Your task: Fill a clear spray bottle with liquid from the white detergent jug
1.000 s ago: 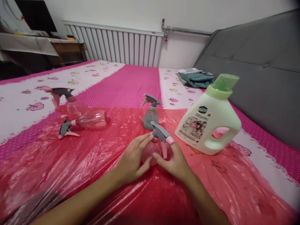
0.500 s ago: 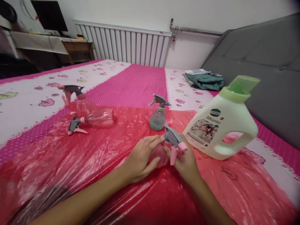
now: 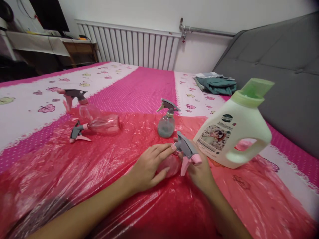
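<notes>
A small clear spray bottle [image 3: 171,164] with a grey and pink trigger head [image 3: 187,152] rests on the red plastic sheet [image 3: 99,172]. My left hand [image 3: 149,166] wraps the bottle's body from the left. My right hand [image 3: 199,171] grips the trigger head from the right. A large white detergent jug [image 3: 233,127] with a green cap stands just right of my hands. A grey-green spray bottle [image 3: 166,121] stands upright just behind them.
Two more clear spray bottles are at the left: one upright [image 3: 82,106], one lying on its side [image 3: 99,126]. Folded clothes [image 3: 215,83] lie at the back right near a grey headboard [image 3: 281,76]. A radiator [image 3: 132,46] lines the far wall.
The trigger head has turned a little in my right hand, its pink lever swinging down. Both hands stay on the bottle. The view shifted slightly.
</notes>
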A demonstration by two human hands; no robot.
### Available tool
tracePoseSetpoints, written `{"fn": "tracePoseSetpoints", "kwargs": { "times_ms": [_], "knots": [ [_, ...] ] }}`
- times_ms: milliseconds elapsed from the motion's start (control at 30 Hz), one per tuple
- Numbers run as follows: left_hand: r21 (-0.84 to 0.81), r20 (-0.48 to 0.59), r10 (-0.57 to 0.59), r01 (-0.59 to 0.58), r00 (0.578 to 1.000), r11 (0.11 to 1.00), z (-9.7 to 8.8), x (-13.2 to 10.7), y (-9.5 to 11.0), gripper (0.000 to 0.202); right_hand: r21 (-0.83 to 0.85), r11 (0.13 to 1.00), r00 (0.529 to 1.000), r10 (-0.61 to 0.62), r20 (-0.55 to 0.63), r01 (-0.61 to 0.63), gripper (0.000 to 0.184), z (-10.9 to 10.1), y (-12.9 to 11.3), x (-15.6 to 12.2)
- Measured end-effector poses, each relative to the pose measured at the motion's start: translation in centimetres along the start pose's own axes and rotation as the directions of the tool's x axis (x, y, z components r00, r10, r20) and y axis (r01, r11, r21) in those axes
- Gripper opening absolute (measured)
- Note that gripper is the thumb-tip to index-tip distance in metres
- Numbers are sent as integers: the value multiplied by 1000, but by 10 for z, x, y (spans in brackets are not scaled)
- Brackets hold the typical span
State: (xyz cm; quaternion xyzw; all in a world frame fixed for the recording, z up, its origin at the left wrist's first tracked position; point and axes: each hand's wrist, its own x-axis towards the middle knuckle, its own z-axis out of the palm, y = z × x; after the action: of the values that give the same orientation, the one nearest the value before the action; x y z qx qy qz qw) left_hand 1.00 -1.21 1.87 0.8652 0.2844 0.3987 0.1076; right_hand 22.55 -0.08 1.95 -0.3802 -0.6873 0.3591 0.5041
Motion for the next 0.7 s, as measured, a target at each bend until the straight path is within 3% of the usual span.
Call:
{"fn": "tracePoseSetpoints", "kwargs": {
  "times_ms": [300, 500, 700],
  "knots": [
    [-20, -36, -8, 7, 999, 1000, 0, 0, 2, 74, 60, 996, 991, 73, -112, -66, 47, 12, -9, 4],
    [71, 19, 31, -32, 999, 997, 1, 0, -3, 83, 54, 989, 979, 142, -148, -136, 51, 19, -10, 5],
    [56, 35, -27, 25, 999, 998, 1, -1, -1, 86, 32, 986, 974, 165, -157, -162, 53, 22, -13, 3]
  ]
}}
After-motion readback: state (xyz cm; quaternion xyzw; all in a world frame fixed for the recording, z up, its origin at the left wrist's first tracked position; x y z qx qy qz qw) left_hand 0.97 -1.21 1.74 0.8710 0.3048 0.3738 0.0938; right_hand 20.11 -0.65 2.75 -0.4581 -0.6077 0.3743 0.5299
